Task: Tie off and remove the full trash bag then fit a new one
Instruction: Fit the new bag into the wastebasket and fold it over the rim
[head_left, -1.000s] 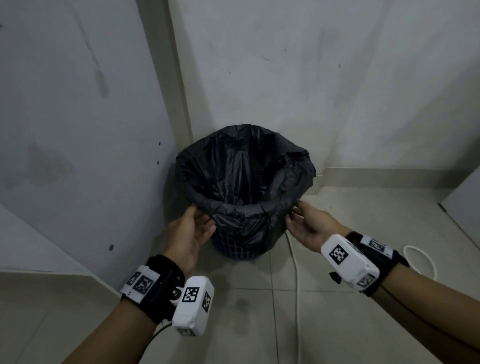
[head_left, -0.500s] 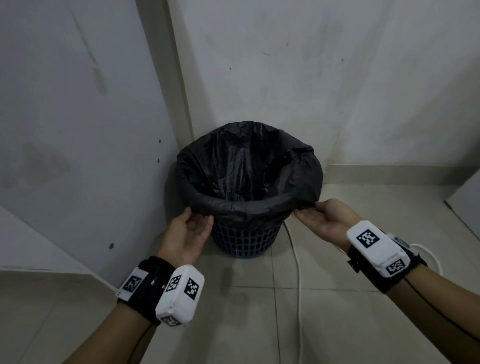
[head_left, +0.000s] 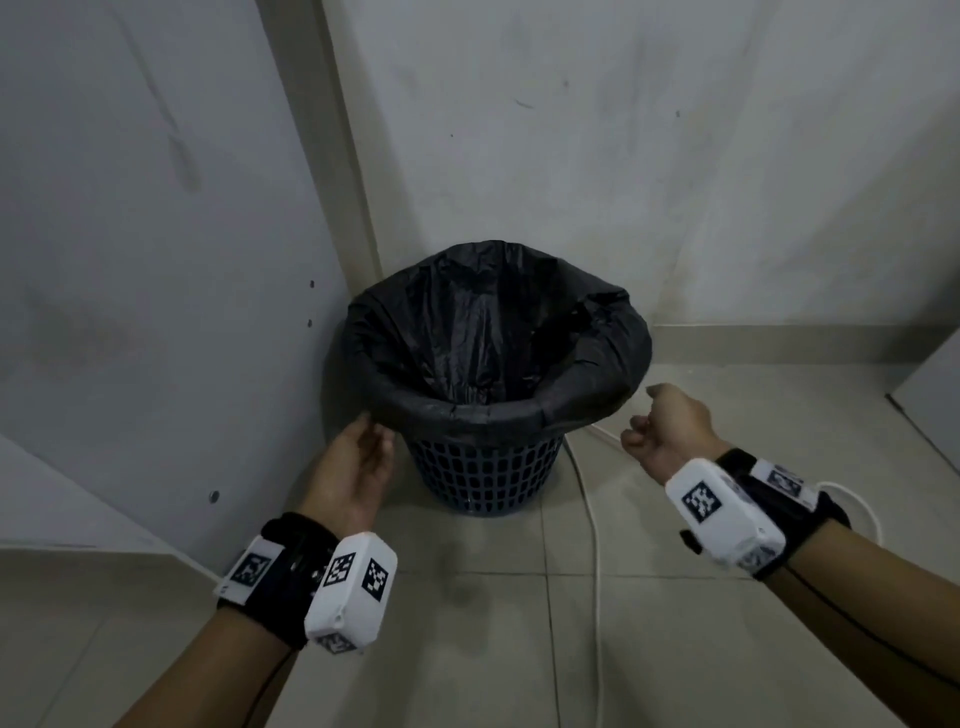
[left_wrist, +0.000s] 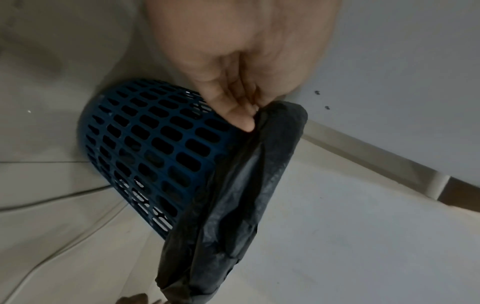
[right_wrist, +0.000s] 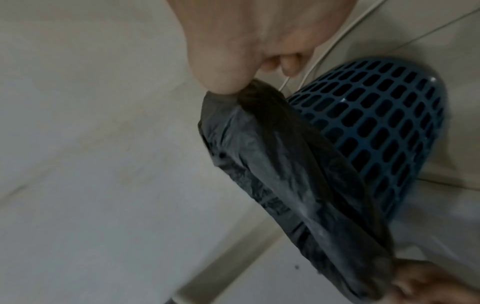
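Observation:
A black trash bag (head_left: 493, 338) lines a blue lattice bin (head_left: 488, 467) in the corner, its hem folded down over the rim. My left hand (head_left: 363, 447) is at the rim's left side. In the left wrist view its fingers (left_wrist: 241, 102) pinch the bag's hem (left_wrist: 272, 127) above the bin's wall (left_wrist: 155, 144). My right hand (head_left: 665, 421) is curled just off the rim's right side. The right wrist view shows its thumb (right_wrist: 228, 82) pinching a stretched fold of the bag (right_wrist: 285, 164) beside the bin (right_wrist: 376, 123). What lies inside the bag is dark.
A white cord (head_left: 597, 519) runs over the tiled floor past the bin's right side. A grey panel (head_left: 130, 260) stands close on the left, walls meet behind the bin, and a grey object's edge (head_left: 930, 395) shows at the far right.
My right hand has moved out to the right from the rim. The bag's hem now lies smoother and lower around the rim. My left hand stays at the left rim.

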